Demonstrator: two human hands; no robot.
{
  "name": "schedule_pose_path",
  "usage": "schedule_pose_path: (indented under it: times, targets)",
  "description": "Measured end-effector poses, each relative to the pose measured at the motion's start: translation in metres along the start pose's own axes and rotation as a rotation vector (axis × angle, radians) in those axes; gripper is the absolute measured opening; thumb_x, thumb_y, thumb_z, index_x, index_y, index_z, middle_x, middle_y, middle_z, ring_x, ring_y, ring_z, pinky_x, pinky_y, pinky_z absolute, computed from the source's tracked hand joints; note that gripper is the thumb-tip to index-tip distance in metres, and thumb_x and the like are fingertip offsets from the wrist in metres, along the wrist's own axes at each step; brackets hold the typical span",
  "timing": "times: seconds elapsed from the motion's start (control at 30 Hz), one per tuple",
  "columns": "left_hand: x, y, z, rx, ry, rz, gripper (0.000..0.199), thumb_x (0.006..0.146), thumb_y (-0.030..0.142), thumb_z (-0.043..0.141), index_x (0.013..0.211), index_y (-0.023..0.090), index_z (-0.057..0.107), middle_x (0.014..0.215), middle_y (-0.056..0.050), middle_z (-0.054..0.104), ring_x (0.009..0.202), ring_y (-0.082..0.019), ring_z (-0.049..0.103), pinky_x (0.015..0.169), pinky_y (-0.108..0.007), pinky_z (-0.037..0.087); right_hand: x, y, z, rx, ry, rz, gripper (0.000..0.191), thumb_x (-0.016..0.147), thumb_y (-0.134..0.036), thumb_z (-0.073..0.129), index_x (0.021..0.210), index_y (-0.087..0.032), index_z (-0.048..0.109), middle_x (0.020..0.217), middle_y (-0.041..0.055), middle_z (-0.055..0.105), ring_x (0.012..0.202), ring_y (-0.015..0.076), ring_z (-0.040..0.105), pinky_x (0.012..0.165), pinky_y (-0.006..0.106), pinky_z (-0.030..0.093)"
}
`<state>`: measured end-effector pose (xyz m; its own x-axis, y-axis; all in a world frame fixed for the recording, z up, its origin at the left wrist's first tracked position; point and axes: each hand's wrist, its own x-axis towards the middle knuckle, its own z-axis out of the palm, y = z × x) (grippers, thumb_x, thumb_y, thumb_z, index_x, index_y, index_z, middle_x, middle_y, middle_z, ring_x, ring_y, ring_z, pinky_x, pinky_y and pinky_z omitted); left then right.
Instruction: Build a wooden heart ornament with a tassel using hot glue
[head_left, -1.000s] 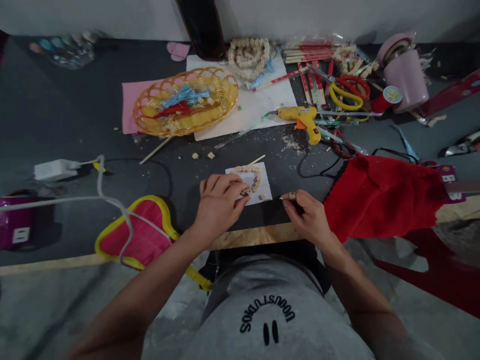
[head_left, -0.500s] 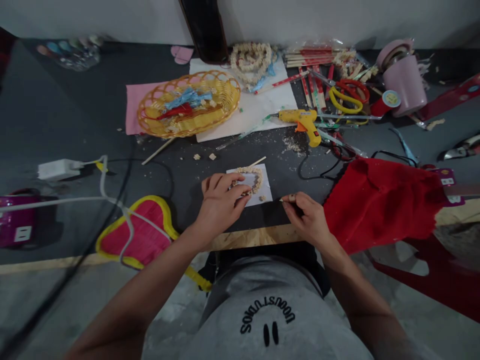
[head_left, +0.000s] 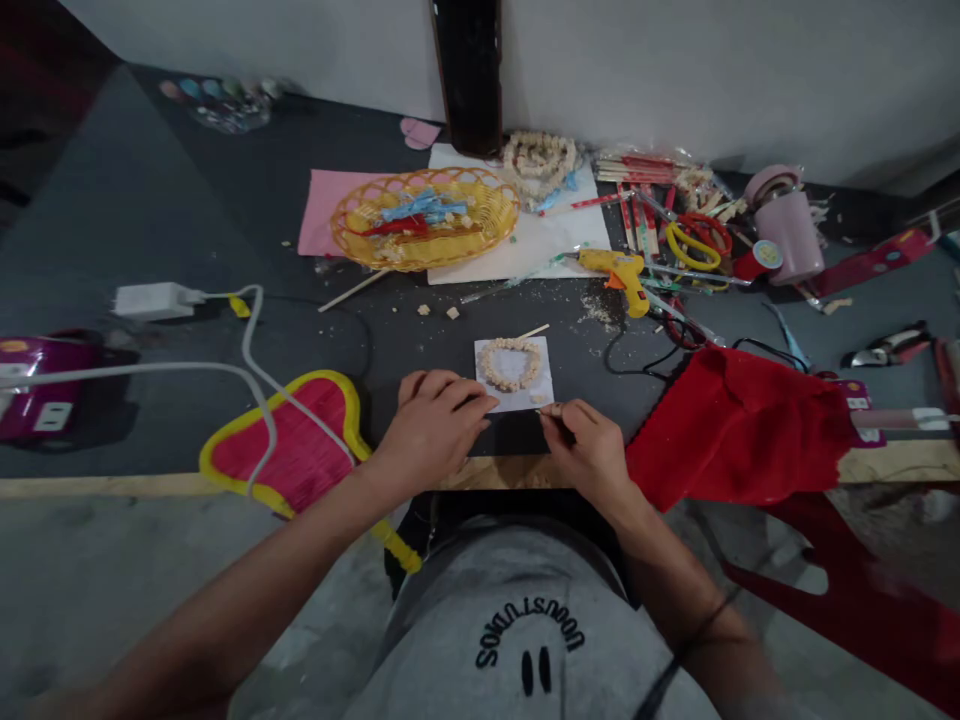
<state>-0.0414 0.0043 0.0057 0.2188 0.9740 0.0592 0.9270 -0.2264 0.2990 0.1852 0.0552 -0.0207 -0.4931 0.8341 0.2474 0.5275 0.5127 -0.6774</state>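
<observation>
In the head view, the ring (head_left: 512, 386) of small cream pieces is lying flat on the card (head_left: 547, 362), which is resting on the table (head_left: 420, 355) just beyond the two hands. The left hand (head_left: 435, 422) is sitting at eight o'clock from the ring, palm down, fingers loosely bent and thumb a little apart; its fingertips are reaching the card's near left corner (whether they are pressing on it, I cannot tell). The right hand (head_left: 589, 445) is resting between four and five o'clock, thumb and forefinger pinching a pale bit (head_left: 540, 409), too small to identify, right by the near right corner. The hands are lying apart from each other, and neither is visibly touching the ring. A loose piece (head_left: 538, 399) is lying on the card, also between four and five o'clock, apart from the ring. A stick (head_left: 534, 331) is poking out at one o'clock, the glue gun (head_left: 615, 268) is lying at two, and the basket (head_left: 480, 242) is standing at eleven.

By my judgement, fine piecing is going on, with the ring looking largely formed. The next move is probably calling for a light, exact fingertip placement, with the left hand steadying the card.
</observation>
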Motion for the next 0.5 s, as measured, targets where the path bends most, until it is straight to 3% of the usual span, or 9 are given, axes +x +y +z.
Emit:
schedule_pose_path:
  times: [0.23, 0.5]
  targets:
    - [-0.009, 0.005, 0.008, 0.082, -0.016, 0.048, 0.033, 0.087, 0.022, 0.064, 0.12, 0.028, 0.067, 0.123, -0.008, 0.067, 0.113, -0.032, 0.054, 0.097, -0.053, 0.037, 0.014, -0.013, 0.028, -0.342, 0.061, 0.054, 0.016, 0.094, -0.027, 0.055, 0.087, -0.022, 0.069, 0.085, 0.0042, 0.074, 0.072, 0.0155, 0.067, 0.061, 0.025, 0.042]
    - [-0.014, 0.0, 0.011, 0.033, 0.096, 0.102, 0.032, 0.085, 0.018, 0.065, 0.116, 0.027, 0.067, 0.122, -0.007, 0.068, 0.11, -0.03, 0.057, 0.093, -0.051, 0.037, 0.011, -0.018, 0.034, -0.373, 0.059, 0.058, 0.019, 0.095, -0.027, 0.053, 0.089, -0.02, 0.07, 0.087, 0.0068, 0.075, 0.077, 0.0178, 0.07, 0.067, 0.026, 0.047]
